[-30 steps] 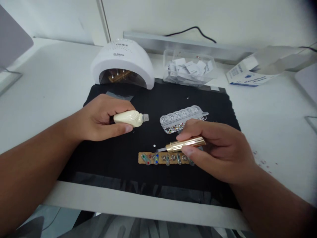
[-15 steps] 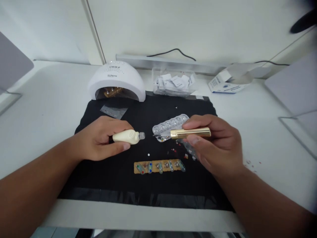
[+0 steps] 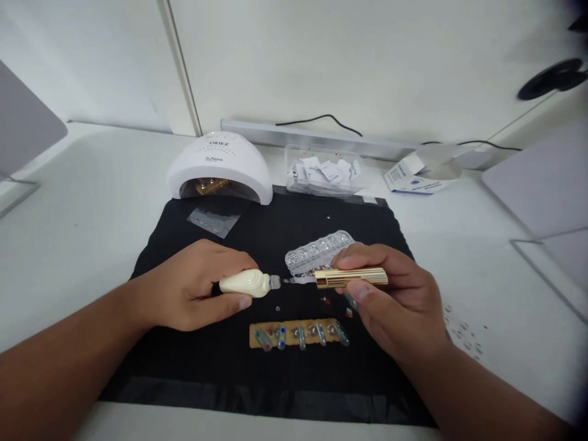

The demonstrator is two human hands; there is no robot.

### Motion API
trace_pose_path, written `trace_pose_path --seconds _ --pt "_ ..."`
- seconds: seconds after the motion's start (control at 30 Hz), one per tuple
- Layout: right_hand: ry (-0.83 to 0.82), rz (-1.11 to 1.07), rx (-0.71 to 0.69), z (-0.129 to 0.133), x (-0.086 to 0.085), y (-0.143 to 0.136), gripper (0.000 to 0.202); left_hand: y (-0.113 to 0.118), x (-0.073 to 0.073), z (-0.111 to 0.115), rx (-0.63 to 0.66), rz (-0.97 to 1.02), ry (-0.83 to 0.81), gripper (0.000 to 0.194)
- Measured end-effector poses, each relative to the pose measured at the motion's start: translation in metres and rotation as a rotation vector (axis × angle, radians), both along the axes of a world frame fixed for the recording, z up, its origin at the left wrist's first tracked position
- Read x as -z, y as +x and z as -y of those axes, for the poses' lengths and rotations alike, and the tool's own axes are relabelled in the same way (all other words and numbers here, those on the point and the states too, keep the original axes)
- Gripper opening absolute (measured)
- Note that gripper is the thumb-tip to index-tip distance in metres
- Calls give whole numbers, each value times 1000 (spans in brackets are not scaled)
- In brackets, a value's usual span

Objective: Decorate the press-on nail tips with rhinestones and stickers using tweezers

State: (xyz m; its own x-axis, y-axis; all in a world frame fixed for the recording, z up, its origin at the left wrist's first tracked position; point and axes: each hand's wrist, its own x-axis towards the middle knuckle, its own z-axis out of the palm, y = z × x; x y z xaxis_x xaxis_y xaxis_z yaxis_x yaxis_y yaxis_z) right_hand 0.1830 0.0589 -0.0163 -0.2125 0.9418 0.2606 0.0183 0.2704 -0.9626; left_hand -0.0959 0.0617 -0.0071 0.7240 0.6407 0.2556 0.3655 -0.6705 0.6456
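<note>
My left hand (image 3: 202, 285) is closed around a cream nail polish bottle (image 3: 245, 283), tipped on its side with its open neck pointing right. Between the thumb and fingers of my right hand (image 3: 395, 300) is a gold ribbed brush cap (image 3: 351, 277). Its brush (image 3: 298, 280) points left, the tip just short of the bottle's mouth. Below them lies a tan strip (image 3: 289, 327) bearing several decorated nail tips (image 3: 282, 335). A clear rhinestone case (image 3: 316, 251) with compartments lies behind the cap, partly covered by my right hand.
A white nail lamp (image 3: 220, 168) stands at the back left of the black mat (image 3: 193, 367). Behind the mat are a clear box of white packets (image 3: 326, 170) and an opened carton (image 3: 420, 174). Loose gems (image 3: 463, 334) lie on the right, a plastic sachet (image 3: 214, 220) on the left.
The bottle and the brush have come closer together, so the brush tip is now near the neck. The whole view has shifted, with the scene sitting lower in the picture.
</note>
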Motion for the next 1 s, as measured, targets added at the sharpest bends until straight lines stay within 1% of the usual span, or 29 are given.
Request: trace_pose_path --seconds 0.17,0.27,0.33,0.4,0.47,0.53,0.63,0.7,0.73,0.8,0.83,0.93,1.0 --pt "57 -6 -16 2 2 4 8 0 0 0 6 -1 8 13" --pt "93 17 -11 2 0 2 11 1 -2 1 5 -7 3 13" --pt "113 80 -12 2 -4 -4 14 2 -3 1 7 -25 -7 12" --pt "130 191 -30 2 -9 -13 15 4 -3 2 5 -52 -9 11" --pt "157 303 -85 1 -14 -21 10 5 -2 2 -3 -84 -7 10" --pt "150 328 -105 0 -16 -24 7 6 -2 1 -9 -99 10 9" --pt "69 249 -24 -1 -11 -17 7 2 -2 0 -19 -85 71 10" --pt "24 90 24 -2 -7 -8 6 -3 -4 -2 -57 -70 103 10" --pt "10 18 27 -2 -5 -4 7 -5 -4 -3 -82 -65 106 11" --pt "29 -30 -21 -2 -3 2 8 -10 -6 -4 -125 -56 99 11" --pt "54 3 -82 -2 -3 3 8 -11 -6 -5 -133 -55 92 11" --pt "179 197 -305 -2 -6 1 6 -13 -6 -8 -128 -51 73 12" --pt "249 280 -382 -3 -9 -2 5 -13 -6 -8 -119 -56 59 12"
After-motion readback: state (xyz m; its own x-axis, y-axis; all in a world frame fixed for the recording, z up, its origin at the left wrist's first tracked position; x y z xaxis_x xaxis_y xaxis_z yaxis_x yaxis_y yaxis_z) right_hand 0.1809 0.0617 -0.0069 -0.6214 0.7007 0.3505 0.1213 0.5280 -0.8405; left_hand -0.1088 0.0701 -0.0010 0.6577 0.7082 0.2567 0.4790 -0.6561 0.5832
